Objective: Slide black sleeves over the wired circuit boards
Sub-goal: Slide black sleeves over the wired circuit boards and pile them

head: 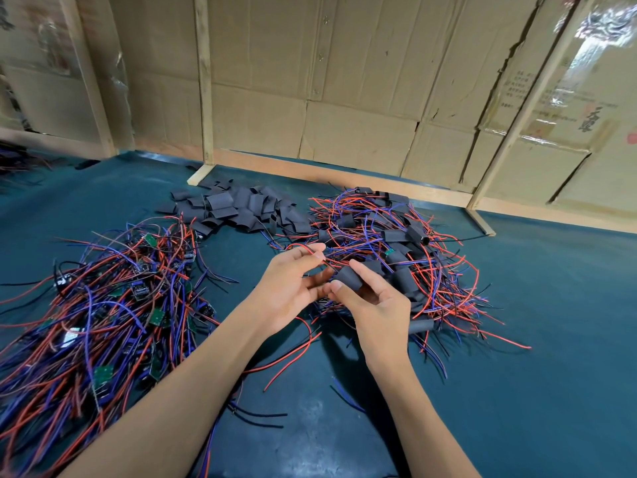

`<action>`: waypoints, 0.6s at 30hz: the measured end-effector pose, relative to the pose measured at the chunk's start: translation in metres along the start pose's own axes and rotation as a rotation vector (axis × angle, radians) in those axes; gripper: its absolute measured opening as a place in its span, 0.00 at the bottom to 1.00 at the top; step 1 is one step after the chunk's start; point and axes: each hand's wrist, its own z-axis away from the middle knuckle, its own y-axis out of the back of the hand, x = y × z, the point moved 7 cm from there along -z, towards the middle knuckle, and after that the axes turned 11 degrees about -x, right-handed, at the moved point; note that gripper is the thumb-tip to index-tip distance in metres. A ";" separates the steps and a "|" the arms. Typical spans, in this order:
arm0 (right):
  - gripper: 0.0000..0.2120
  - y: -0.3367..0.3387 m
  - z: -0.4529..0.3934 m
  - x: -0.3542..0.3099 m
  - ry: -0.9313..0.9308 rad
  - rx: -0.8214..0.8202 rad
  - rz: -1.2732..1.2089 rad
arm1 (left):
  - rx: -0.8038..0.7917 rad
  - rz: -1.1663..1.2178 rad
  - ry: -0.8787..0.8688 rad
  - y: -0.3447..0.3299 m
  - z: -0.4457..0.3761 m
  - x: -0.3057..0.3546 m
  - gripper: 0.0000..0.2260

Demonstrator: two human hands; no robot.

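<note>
Over the teal table (534,322), the right hand (372,305) pinches one black sleeve (348,279) while the left hand (293,288) grips red wires (310,251), flanked by three heaps: bare boards (103,305), loose sleeves (241,208), sleeved boards (396,250).

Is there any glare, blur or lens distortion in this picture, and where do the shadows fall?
Head view: glare shines on the plastic wrap at upper right; the wooden posts lean and bow from wide-angle distortion; soft shadows lie on the green mat beneath the right hand; the black sleeve it pinches looks sharp, the far left edge softer.
</note>
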 end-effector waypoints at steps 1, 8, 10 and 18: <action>0.21 0.000 0.000 0.000 0.006 -0.006 -0.003 | -0.007 -0.002 -0.001 0.000 0.000 0.001 0.07; 0.20 -0.001 0.000 -0.002 0.017 -0.013 0.056 | -0.066 -0.135 -0.017 -0.005 0.003 0.000 0.09; 0.20 0.000 0.000 0.000 0.015 -0.014 0.061 | -0.088 -0.166 -0.017 -0.006 0.004 0.001 0.10; 0.16 -0.002 -0.001 -0.002 0.043 -0.069 -0.017 | -0.231 -0.207 0.076 -0.009 0.005 -0.009 0.09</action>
